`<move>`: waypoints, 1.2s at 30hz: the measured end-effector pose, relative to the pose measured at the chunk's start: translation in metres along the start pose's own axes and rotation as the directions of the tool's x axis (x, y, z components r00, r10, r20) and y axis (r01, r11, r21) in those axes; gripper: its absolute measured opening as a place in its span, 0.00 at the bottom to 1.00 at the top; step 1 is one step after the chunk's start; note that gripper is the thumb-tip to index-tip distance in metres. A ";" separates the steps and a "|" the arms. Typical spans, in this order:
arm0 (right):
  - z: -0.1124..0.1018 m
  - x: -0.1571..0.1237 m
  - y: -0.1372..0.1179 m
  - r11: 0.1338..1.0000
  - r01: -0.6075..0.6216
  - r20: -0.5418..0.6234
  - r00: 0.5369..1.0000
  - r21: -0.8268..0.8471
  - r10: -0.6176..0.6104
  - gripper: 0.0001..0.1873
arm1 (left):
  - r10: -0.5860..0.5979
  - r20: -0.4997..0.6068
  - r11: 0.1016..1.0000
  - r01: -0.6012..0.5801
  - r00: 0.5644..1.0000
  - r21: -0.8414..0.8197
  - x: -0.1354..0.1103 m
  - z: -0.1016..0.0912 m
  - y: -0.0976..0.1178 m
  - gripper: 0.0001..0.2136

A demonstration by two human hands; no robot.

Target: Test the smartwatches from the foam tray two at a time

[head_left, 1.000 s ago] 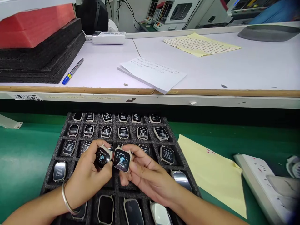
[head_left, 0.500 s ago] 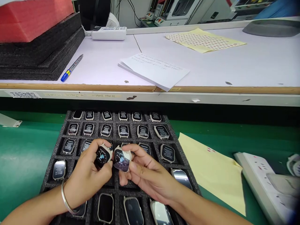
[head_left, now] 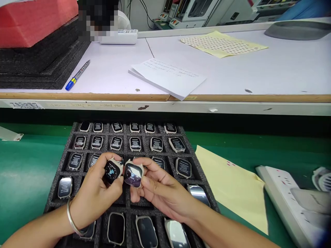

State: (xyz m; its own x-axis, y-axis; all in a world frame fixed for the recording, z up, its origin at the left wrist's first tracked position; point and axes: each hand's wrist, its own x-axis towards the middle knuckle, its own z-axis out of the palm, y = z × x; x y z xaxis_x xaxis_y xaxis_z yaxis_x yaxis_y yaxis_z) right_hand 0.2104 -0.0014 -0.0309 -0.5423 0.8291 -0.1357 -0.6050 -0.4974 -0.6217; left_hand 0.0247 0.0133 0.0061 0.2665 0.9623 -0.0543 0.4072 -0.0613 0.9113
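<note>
Between the thumb and fingers of my left hand point(head_left: 97, 191) is a smartwatch point(head_left: 112, 171) without a strap, its dark round dial lit. My right hand point(head_left: 165, 193) pinches a second smartwatch point(head_left: 132, 174) by its edges, and bright glare lies across that screen. The two watches are side by side, very close together; I cannot tell whether they touch. Below them lies a black foam tray point(head_left: 128, 206) with rows of square pockets. Most pockets hold strapless watches, many showing white text, such as the watch point(head_left: 184, 167) on the right. My hands cover some pockets in the middle.
A shelf point(head_left: 103, 75) above the tray bears a pen point(head_left: 77, 75), written paper sheets point(head_left: 168, 77), a yellow label sheet point(head_left: 222, 44) and stacked black foam point(head_left: 33, 65). Right of the tray lie yellow paper point(head_left: 232, 189) and a white power strip point(head_left: 281, 196). Behind the shelf, a person is partly visible.
The right-hand watch has tilted slightly, and glare now hides more of its dial. Both hands keep their grip. A person's head has appeared behind the shelf at the upper left.
</note>
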 end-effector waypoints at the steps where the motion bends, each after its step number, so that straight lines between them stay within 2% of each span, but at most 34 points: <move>1: 0.000 0.000 0.000 1.000 0.000 -0.003 1.000 0.000 0.000 0.16 | -0.003 -0.002 1.000 0.003 1.000 0.001 0.000 0.000 0.000 0.12; 8: 0.001 0.000 0.001 1.000 0.004 -0.007 1.000 -0.008 -0.004 0.15 | -0.001 0.002 1.000 0.001 1.000 0.008 0.000 0.000 -0.001 0.11; 14: -0.001 0.001 0.001 1.000 -0.001 -0.087 0.996 -0.023 -0.001 0.20 | -0.027 -0.022 0.999 0.027 0.999 -0.019 0.000 0.000 0.000 0.13; 20: 0.000 0.001 0.001 1.000 0.022 -0.022 1.000 -0.018 -0.023 0.16 | -0.013 -0.023 1.000 0.013 1.000 -0.004 0.000 0.000 -0.001 0.12; 25: 0.000 0.001 0.000 1.000 0.013 -0.043 0.999 -0.029 -0.014 0.17 | -0.033 -0.041 0.999 0.033 0.999 -0.006 0.000 0.000 -0.001 0.13; 31: 0.000 0.000 0.001 0.999 -0.001 -0.061 0.998 -0.039 -0.002 0.18 | 0.007 -0.023 1.000 -0.007 1.000 0.025 0.001 0.001 0.000 0.12; 36: 0.000 0.001 0.001 1.000 0.017 -0.053 0.998 -0.023 -0.018 0.18 | -0.018 -0.042 1.000 0.018 0.999 0.012 0.002 0.001 -0.001 0.13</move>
State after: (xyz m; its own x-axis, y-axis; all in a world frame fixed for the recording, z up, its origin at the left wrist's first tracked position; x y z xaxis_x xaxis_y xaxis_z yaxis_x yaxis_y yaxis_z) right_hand 0.2089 -0.0014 -0.0316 -0.5001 0.8501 -0.1650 -0.6004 -0.4776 -0.6414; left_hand 0.0257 0.0146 0.0045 0.2227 0.9734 -0.0537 0.4223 -0.0467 0.9053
